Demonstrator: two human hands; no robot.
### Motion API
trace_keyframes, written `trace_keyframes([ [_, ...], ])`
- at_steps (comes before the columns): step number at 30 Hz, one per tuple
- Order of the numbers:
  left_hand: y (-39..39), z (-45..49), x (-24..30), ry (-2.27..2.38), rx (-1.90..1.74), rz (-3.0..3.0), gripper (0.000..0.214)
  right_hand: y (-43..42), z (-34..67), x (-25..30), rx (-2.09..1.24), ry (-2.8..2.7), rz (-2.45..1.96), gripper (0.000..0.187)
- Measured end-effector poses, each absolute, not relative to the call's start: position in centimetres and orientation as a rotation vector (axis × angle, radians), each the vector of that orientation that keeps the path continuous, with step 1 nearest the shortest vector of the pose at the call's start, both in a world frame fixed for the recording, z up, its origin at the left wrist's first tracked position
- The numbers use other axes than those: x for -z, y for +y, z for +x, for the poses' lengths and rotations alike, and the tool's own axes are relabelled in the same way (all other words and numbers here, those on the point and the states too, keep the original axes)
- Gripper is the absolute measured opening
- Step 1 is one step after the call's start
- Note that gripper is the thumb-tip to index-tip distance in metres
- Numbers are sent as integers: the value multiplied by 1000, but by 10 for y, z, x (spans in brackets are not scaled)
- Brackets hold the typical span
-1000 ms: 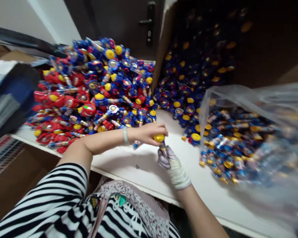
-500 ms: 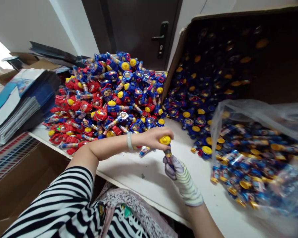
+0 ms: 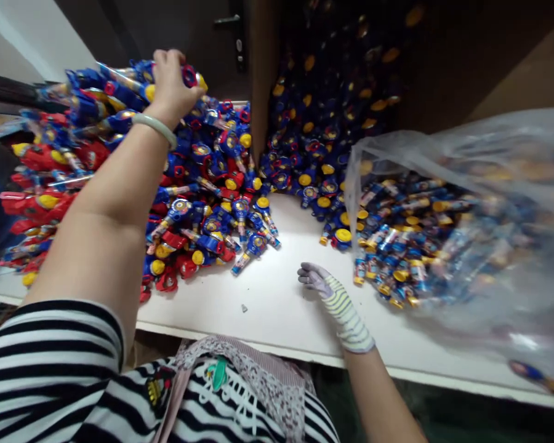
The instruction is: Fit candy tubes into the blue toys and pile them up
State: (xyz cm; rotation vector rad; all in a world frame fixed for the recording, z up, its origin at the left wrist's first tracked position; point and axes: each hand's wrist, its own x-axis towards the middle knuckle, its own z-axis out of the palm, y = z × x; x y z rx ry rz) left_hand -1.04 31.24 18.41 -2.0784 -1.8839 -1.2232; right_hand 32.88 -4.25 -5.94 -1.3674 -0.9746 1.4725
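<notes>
The left hand (image 3: 176, 85) touches a blue-and-red plastic toy (image 3: 190, 76) atop the far-left heap of tube-fitted toys (image 3: 179, 210), grip unclear, the gloved right hand (image 3: 321, 282) loosely spread, while seemingly tubeless blue toys (image 3: 310, 195) and blue-yellow tubes (image 3: 394, 247) remain right.

Heap of red, blue toys (image 3: 202, 151)

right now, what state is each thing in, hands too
toy pile: heaped loosely
left hand: touching a blue toy on top, grip unclear
right hand: gloved, holding nothing
box: open, more blue toys spilling out
plastic bag: open, tubes inside
</notes>
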Motion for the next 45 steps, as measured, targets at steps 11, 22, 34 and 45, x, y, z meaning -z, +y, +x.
trace_keyframes([
  [11,147,231,9,-817,224,-3478,45,-50,383,83,-951,-1202,-1687,45],
  [22,102,230,67,-1168,237,-3470,46,17,376,64,-347,-1768,-2332,58],
  [34,106,168,18,-1379,28,-3447,81,2,425,23,16,-1832,-2427,40],
  [45,113,198,51,-1954,57,-3485,55,12,441,19,-172,-2248,-2474,41],
])
